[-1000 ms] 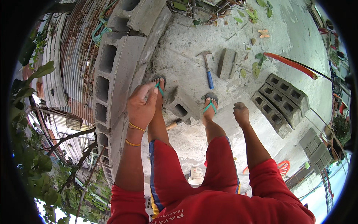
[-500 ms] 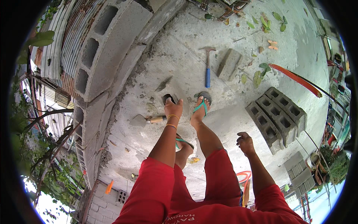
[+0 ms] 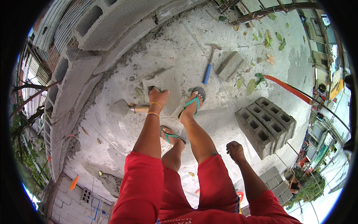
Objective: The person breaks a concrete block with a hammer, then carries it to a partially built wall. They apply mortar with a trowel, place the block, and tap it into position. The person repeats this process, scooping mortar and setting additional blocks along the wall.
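My left hand (image 3: 158, 96) is closed on a broken concrete block (image 3: 171, 104), its fingers in or at the dark hollow and partly hidden. Just left of it lies a trowel with a wooden handle (image 3: 140, 108). Farther forward are a blue-handled hammer (image 3: 207, 74) and a small grey block piece (image 3: 229, 65). My right hand (image 3: 235, 151) hangs beside my right leg, fingers loosely curled with nothing visible in them, nearest to a group of hollow blocks (image 3: 263, 127). My sandalled feet (image 3: 192, 105) stand on the concrete ground.
A low wall of hollow blocks (image 3: 112, 28) runs along the left, with corrugated sheets (image 3: 52, 33) beyond. An orange-red length of material (image 3: 287, 87) lies at right, leaves (image 3: 279, 41) lie ahead, and flat blocks (image 3: 274, 181) are stacked at lower right.
My left hand has reached down onto the broken block, which now sits turned. My left foot has stepped back, and the view has shifted, showing more ground at left.
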A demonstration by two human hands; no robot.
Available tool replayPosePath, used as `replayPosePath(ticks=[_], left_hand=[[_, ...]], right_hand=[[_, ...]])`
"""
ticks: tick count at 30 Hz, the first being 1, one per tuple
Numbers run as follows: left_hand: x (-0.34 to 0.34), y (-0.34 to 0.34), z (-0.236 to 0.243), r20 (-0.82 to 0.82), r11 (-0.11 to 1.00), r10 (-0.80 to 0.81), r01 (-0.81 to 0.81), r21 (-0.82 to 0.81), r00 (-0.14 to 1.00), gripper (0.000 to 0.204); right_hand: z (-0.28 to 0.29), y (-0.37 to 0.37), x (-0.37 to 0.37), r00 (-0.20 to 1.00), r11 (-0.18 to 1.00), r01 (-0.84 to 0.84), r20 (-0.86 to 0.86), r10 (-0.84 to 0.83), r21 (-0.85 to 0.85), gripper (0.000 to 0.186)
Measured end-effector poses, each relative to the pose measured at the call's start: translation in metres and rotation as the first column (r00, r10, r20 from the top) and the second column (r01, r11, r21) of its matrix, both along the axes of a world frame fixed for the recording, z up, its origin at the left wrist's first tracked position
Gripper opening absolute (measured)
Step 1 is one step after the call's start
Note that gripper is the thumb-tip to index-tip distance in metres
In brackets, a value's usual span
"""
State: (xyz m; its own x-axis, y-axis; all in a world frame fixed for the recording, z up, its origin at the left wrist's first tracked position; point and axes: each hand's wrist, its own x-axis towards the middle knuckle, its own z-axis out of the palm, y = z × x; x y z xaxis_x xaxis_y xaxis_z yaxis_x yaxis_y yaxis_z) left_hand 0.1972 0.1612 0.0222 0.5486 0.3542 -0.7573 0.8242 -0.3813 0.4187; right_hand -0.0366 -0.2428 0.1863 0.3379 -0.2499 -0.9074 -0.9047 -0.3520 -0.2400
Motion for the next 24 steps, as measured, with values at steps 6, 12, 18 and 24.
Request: replayPosePath(ticks=[6,12,18,24], left_hand=[[-0.135,0.064,0.129,0.211,0.894,0.26,-0.152,-0.422,0.942,0.033],[-0.289,0.082,0.16,-0.003,0.953,0.298,-0.298,-0.054,0.955,0.029],[-0.458,0.05,0.17,-0.102,0.861,0.498,-0.477,0.177,0.861,0.029],[-0.593,-0.052,0.242,-0.378,0.57,0.796,-0.795,0.207,0.472,0.023]], right_hand=[[-0.116,0.027,0.119,0.85,0.856,-0.453,0.17,0.499,-0.25,0.047],[-0.318,0.071,0.257,0.589,0.523,-0.658,0.063,0.806,-0.541,0.074],[-0.405,0.07,0.303,0.901,0.817,-0.414,-0.05,0.432,-0.4,0.043],[-0.35,0.083,0.31,0.996,0.981,-0.004,0.09,0.021,-0.194,0.021]])
